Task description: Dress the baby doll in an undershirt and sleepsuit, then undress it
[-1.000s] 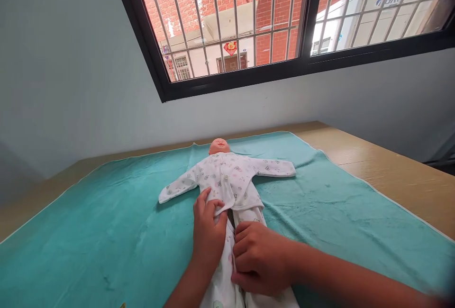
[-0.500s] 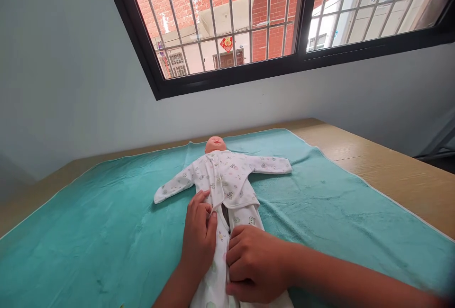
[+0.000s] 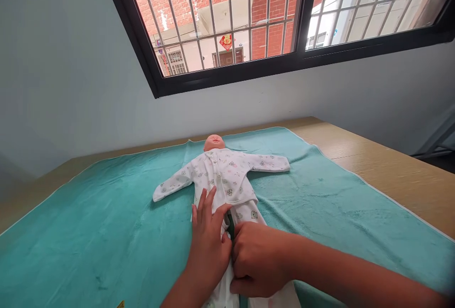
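Note:
A baby doll (image 3: 214, 142) lies on its back on a teal towel (image 3: 106, 232), dressed in a white printed top (image 3: 223, 175) and matching white trousers (image 3: 249, 213). My left hand (image 3: 208, 244) lies on the doll's waist with its fingers stretched out flat over the hem of the top. Beside it, my right hand (image 3: 258, 258) is curled closed, gripping the trousers' fabric at the hip. The doll's lower legs are hidden under my hands and the frame edge.
The towel covers most of a wooden table (image 3: 391, 170), whose bare top shows at the right and back. A pale wall and a barred black-framed window (image 3: 270, 23) stand behind the table.
My left hand has gone from pinching the top's hem to lying flat with fingers stretched out. The gap at the doll's waist has narrowed. My right hand has stayed gripping the trousers.

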The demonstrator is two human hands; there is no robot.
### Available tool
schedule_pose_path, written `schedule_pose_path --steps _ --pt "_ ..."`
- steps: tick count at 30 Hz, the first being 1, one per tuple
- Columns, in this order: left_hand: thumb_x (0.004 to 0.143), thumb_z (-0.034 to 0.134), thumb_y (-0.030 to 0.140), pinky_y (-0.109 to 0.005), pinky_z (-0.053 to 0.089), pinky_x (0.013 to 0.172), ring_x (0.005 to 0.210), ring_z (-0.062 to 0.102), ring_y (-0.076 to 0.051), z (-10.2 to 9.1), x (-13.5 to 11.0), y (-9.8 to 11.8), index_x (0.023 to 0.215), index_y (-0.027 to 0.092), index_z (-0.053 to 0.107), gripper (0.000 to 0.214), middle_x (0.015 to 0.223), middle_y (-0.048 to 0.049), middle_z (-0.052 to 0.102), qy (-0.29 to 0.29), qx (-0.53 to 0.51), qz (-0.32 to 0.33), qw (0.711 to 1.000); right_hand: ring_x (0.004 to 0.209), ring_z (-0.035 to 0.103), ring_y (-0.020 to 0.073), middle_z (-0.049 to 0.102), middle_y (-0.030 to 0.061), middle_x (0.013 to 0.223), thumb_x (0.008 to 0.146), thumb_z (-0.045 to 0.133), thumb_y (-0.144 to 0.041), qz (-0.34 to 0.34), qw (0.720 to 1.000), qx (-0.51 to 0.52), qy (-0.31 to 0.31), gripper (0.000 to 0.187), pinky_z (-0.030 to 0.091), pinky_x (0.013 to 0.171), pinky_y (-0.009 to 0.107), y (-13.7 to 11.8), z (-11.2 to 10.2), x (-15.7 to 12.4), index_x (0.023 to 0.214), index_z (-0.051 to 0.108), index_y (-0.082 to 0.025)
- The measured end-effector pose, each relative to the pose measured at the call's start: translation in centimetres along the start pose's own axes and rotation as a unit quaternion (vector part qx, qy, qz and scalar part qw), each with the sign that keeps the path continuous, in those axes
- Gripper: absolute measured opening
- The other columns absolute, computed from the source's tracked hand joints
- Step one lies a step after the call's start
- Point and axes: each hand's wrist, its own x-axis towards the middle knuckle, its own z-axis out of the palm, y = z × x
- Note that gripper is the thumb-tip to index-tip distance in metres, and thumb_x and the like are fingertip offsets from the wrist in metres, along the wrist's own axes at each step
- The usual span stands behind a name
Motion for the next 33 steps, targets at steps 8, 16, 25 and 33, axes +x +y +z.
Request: schedule_pose_path --steps 8,16,25,33 --pt "0.082 0.048 0.007 -0.064 0.015 0.114 0.142 0.026 -0.027 0.2 -0.1 -0.7 0.101 0.027 0.059 0.03 0.139 -0.0037 0.051 0.008 -0.016 0.003 1.0 0.056 0.051 0.0124 0.062 -0.0005 0.058 0.08 0.058 -0.036 -0.018 0.999 0.04 0.011 0.025 0.037 0.07 0.031 -0.3 -0.1 0.1 0.062 0.063 -0.019" --pt "0.09 0.047 0.014 -0.052 0.031 0.112 0.12 0.053 -0.02 -0.3 0.4 -1.5 0.1 0.024 0.057 0.018 0.115 -0.0047 0.064 0.123 -0.101 0.017 0.987 0.062 0.051 0.0077 0.063 -0.0022 0.068 0.084 0.059 -0.023 -0.03 0.961 0.275 -0.007 0.014 0.039 0.065 0.02 -1.5 -0.9 0.2 0.072 0.063 -0.017" --pt "0.09 0.047 0.026 -0.033 0.049 0.087 0.101 0.06 -0.019 -2.3 3.2 -0.8 0.096 0.023 0.062 0.017 0.106 -0.004 0.065 0.137 -0.156 -0.101 0.973 0.066 0.058 0.0107 0.064 0.0023 0.071 0.09 0.052 -0.037 0.279 0.846 0.395 0.224 0.03 0.046 0.065 0.021 3.9 -7.2 2.0 0.075 0.062 -0.013" --pt "0.076 0.055 0.03 -0.022 0.047 0.054 0.069 0.061 -0.013 -4.6 12.9 -0.4 0.101 0.015 0.06 0.03 0.092 -0.0059 0.065 0.039 -0.304 -0.256 0.917 0.068 0.061 0.0163 0.069 0.0083 0.078 0.089 0.046 -0.038 0.499 0.857 0.12 0.049 0.034 0.042 0.062 0.025 11.4 -8.8 5.9 0.078 0.066 -0.013"
